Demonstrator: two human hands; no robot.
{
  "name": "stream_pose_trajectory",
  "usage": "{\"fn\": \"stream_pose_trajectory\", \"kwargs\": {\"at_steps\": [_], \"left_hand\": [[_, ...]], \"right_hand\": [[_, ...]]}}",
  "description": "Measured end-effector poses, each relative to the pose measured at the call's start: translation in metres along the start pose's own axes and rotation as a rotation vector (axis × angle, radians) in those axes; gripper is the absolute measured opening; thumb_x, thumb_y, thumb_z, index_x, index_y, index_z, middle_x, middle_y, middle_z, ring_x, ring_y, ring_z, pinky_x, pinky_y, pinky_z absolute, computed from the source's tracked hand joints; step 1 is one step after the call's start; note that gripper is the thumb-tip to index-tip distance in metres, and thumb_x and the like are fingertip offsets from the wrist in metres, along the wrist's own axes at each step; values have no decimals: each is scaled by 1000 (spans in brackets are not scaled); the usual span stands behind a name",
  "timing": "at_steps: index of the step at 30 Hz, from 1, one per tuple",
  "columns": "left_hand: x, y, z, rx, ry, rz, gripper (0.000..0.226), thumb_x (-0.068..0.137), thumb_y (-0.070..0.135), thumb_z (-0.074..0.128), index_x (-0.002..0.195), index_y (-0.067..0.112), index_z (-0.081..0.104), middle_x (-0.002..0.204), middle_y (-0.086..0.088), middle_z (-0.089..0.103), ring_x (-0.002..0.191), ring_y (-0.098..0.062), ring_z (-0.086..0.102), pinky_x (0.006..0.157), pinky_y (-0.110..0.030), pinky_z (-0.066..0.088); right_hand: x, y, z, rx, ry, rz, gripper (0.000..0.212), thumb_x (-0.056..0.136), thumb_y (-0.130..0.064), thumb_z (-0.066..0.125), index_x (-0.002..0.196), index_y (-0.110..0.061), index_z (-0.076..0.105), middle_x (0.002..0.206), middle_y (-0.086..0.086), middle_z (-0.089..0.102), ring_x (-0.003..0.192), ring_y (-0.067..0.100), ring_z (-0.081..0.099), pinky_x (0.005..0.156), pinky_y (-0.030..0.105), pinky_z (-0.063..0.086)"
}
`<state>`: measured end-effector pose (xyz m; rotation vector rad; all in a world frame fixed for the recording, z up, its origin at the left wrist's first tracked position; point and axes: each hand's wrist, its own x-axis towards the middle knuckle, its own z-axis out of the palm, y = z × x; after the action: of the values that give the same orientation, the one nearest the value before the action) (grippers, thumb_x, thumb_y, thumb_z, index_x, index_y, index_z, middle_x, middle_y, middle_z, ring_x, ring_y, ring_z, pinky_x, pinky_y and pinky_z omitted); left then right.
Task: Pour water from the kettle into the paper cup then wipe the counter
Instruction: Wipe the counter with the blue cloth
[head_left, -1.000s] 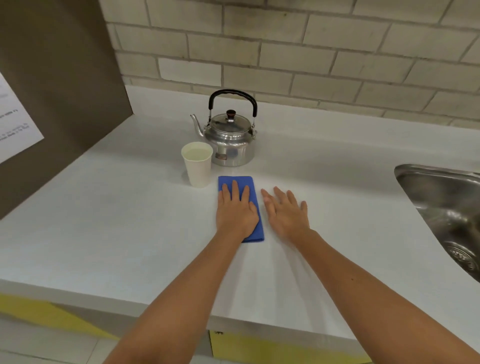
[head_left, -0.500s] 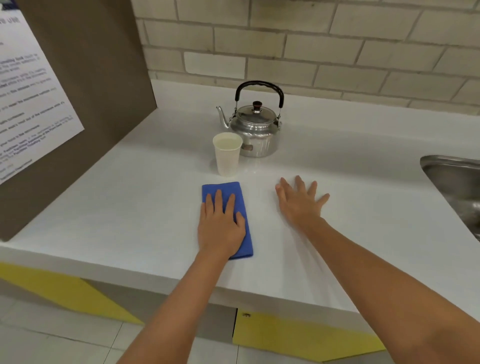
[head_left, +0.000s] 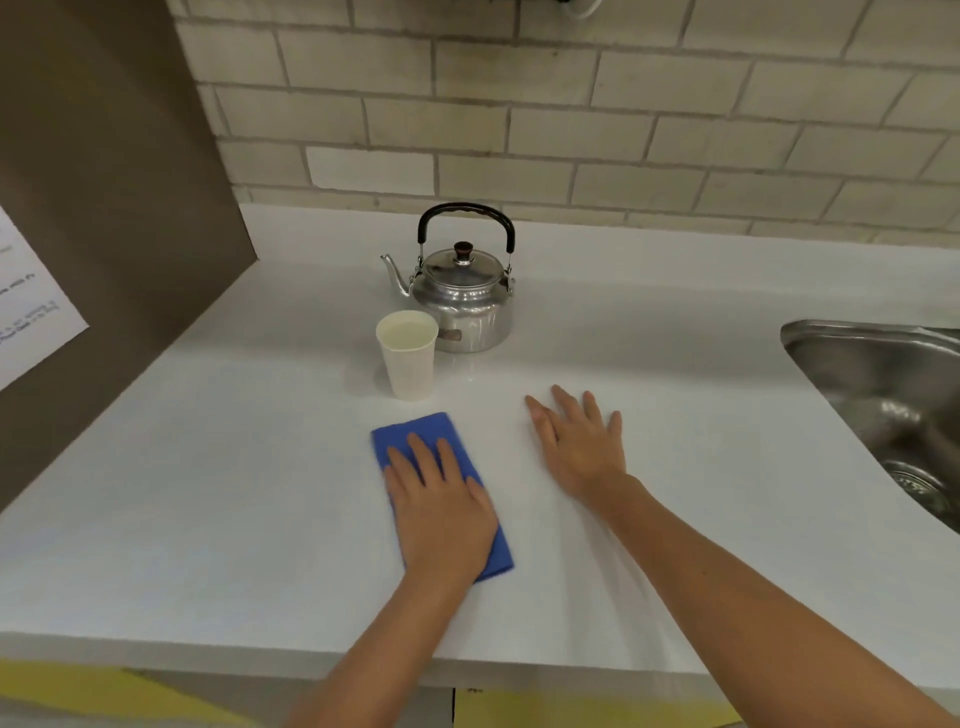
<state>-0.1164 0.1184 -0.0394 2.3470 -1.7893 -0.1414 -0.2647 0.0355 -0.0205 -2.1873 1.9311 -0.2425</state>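
Note:
A steel kettle (head_left: 465, 299) with a black handle stands upright at the back of the white counter (head_left: 208, 493), spout to the left. A white paper cup (head_left: 408, 356) with water in it stands just in front of the kettle, to its left. A folded blue cloth (head_left: 415, 434) lies on the counter in front of the cup. My left hand (head_left: 441, 504) presses flat on the cloth, fingers together, covering its near half. My right hand (head_left: 579, 441) rests flat on the bare counter to the cloth's right, fingers spread, holding nothing.
A steel sink (head_left: 893, 405) is set into the counter at the right. A brown panel (head_left: 104, 208) with a paper notice (head_left: 31, 306) stands along the left side. A brick wall (head_left: 571, 114) closes the back. The counter's front edge is near my forearms.
My left hand has slid the blue cloth toward me and away from the cup. My right hand has moved apart from the left, further right on the counter.

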Motion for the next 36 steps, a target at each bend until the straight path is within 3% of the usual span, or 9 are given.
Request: {"fn": "stream_pose_trajectory", "kwargs": {"at_steps": [6,13,15,19,23,31,36], "left_hand": [[58,70,10,-72,-81,205,56,97,33,17,146,11,3,157,-18,-3,144,-37,-6,118,-45,-4],[103,72,5,-83,-139,264,51,99,31,14,146,15,3,158,-14,-3,145,-32,-6,119,-40,-3],[85,54,2,-117,-142,308,52,98,33,15,146,17,5,158,-11,-2,145,-29,-6,119,-38,-3],[32,-15,-8,-139,-69,382,51,96,37,22,146,28,13,159,-3,4,146,-22,-1,118,-33,-1],[15,-76,-24,-136,-66,289,51,95,41,26,144,35,16,159,1,2,146,-19,-2,118,-32,1],[92,-151,-31,-95,-10,126,54,95,39,27,146,26,14,158,-9,7,145,-29,3,118,-40,6],[169,-163,-32,-34,-4,107,54,95,34,29,146,19,15,156,-17,12,142,-37,11,118,-45,10]], "right_hand": [[9,8,-13,152,-5,19,51,97,-45,9,142,-32,29,152,-3,31,141,20,18,112,54,7],[13,10,-15,285,38,46,49,98,-42,11,139,-29,35,140,1,47,133,19,33,111,53,10],[13,5,-10,246,48,64,49,98,-42,13,138,-27,36,141,3,44,133,21,30,110,53,13],[13,-8,2,-25,17,91,53,94,-53,13,143,-35,19,151,2,26,138,26,19,110,57,15],[16,-29,12,-110,35,115,54,91,-58,16,141,-38,21,152,5,20,139,35,10,109,60,14],[21,-34,22,-98,91,97,49,91,-56,22,138,-42,26,153,-1,21,141,28,8,111,57,10],[21,-34,22,-42,94,94,50,93,-54,24,140,-40,27,155,1,19,143,27,6,116,51,5]]}}
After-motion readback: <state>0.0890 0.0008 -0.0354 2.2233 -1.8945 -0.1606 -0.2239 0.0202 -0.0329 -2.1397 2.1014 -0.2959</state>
